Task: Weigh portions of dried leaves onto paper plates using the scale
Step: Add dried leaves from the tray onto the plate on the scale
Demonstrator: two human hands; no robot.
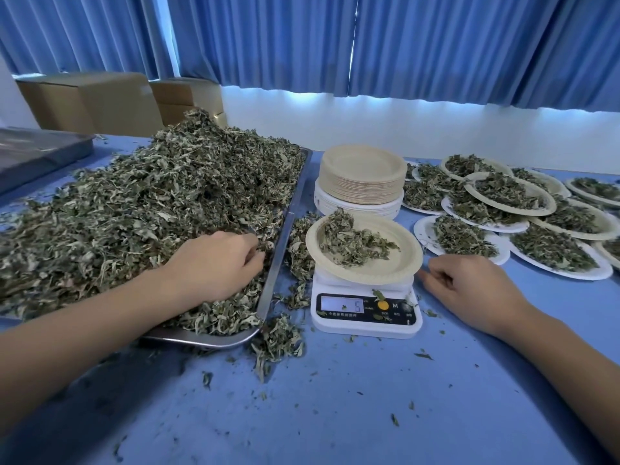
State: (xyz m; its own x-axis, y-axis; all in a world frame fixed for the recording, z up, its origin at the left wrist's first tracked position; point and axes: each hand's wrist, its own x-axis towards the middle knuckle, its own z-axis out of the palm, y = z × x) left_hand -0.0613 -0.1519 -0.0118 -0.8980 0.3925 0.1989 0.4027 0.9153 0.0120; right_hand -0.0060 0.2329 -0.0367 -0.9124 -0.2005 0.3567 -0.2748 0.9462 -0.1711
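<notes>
Scattered leaf crumbs lie over the blue worktop point(335, 414) between the two forearms. Beyond the left hand point(218, 263), a metal tray point(280, 260) carries a tall heap of dried leaves point(151, 213), grey-green, curled and broken, with thin stems; the heap spills past the tray's far-left side. That hand lies palm down on the heap by the tray's right rim, fingers curled into the leaves and gripping a pinch of them. More leaves have fallen onto the worktop just right of the rim.

Between the hands stands a white scale point(365, 313). Its display shows what looks like a 5, though the figures are faint, and a few bits of leaf lie on its face. On it sits a tan paper plate point(399, 263) holding a small loose portion point(355, 243) of leaves, piled toward the plate's left side. Behind the scale is a stack of unused plates point(362, 176), tan ones on white.

Just right of the scale, the right hand point(469, 290) rests on the worktop, fingers loosely curled and holding nothing. Beyond it, filled plates point(510, 193) overlap one another, each holding a portion of leaves.
</notes>
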